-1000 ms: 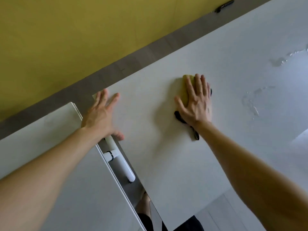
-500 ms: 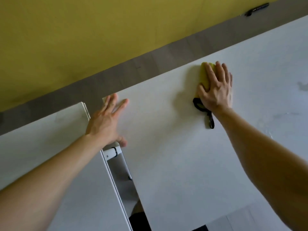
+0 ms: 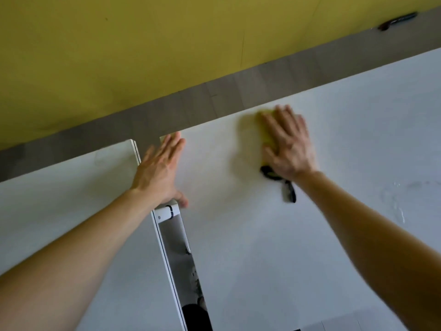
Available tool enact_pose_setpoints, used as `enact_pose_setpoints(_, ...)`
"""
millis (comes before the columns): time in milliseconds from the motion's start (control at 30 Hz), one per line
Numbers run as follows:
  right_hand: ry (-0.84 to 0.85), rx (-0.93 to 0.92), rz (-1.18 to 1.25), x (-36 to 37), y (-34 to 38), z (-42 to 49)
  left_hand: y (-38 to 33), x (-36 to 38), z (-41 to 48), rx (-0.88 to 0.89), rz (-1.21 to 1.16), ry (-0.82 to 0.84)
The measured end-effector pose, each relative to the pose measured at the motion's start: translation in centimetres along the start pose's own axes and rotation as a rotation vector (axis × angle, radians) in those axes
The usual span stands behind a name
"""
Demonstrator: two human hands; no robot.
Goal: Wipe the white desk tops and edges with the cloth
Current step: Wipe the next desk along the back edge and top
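I am pressing the cloth under my flat, straight-fingered right hand at upper centre, near the far edge of the white desk; my left hand is bracing open-palmed. Even pressure and overlapping strokes seem best.

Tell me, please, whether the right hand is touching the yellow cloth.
Touching. The head view shows the right hand lying flat on the yellow cloth, fingers spread over it, with cloth peeking out beside the thumb and fingertips.
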State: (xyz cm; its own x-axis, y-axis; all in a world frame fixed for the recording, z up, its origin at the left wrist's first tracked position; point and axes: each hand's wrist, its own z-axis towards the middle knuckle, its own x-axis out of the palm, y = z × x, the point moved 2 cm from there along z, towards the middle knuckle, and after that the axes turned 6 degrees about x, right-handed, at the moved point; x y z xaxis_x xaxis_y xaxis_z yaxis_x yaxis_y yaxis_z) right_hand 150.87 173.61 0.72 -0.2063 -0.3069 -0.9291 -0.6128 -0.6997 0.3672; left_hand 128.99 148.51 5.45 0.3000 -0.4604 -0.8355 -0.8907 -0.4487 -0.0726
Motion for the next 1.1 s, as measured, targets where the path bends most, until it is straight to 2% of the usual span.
enact_pose_setpoints(100,-0.089,0.372,-0.041,-1.4,-2.2,1.3,0.2,0.1,0.0,0.036,0.013,-0.025)
enact_pose_setpoints(167,-0.112,0.435,-0.044,0.0,2.3,0.9,0.6,0.3,-0.5,0.054,0.019,-0.082)
enact_pose_setpoints(200,-0.096,0.365,-0.042,1.3,5.9,0.5,1.0,0.5,-1.1,0.047,0.011,-0.138)
enact_pose_setpoints(333,0.04,-0.197,-0.036,7.0,19.8,-1.5,2.9,3.8,-5.8,-0.03,0.002,-0.379)
enact_pose_setpoints(400,0.065,-0.329,-0.03,7.6,21.4,-1.6,4.1,6.6,-8.6,-0.076,0.057,-0.435)
enact_pose_setpoints(467,0.063,-0.341,-0.027,6.9,18.7,-1.1,5.4,9.3,-10.5,-0.075,0.055,-0.454)
enact_pose_setpoints(533,0.016,-0.18,-0.002,5.3,14.0,-0.1,6.3,11.4,-11.2,-0.045,0.02,-0.459)
enact_pose_setpoints(600,-0.049,0.111,0.008,3.2,9.1,0.7,6.2,12.6,-11.1,-0.039,-0.019,-0.483)
enact_pose_setpoints(667,-0.114,0.375,-0.02,2.2,7.6,1.0,5.9,13.2,-11.1,-0.045,-0.047,-0.522)
enact_pose_setpoints(700,-0.134,0.43,-0.035,2.6,8.8,1.2,6.0,13.4,-11.1,-0.035,-0.056,-0.538)
enact_pose_setpoints(733,-0.133,0.405,-0.055,3.5,10.8,1.3,6.1,13.6,-11.0,-0.021,-0.059,-0.547)
enact_pose_setpoints(867,-0.068,-0.02,-0.058,8.1,20.7,2.0,6.6,14.0,-10.7,-0.006,-0.056,-0.56)
enact_pose_setpoints(967,-0.085,-0.064,-0.013,8.3,21.9,1.5,6.6,14.2,-10.5,-0.004,-0.071,-0.569)
enact_pose_setpoints(1100,0.012,-0.121,0.033,7.2,20.5,-9.7,6.7,14.3,-10.9,-0.002,-0.097,-0.596)
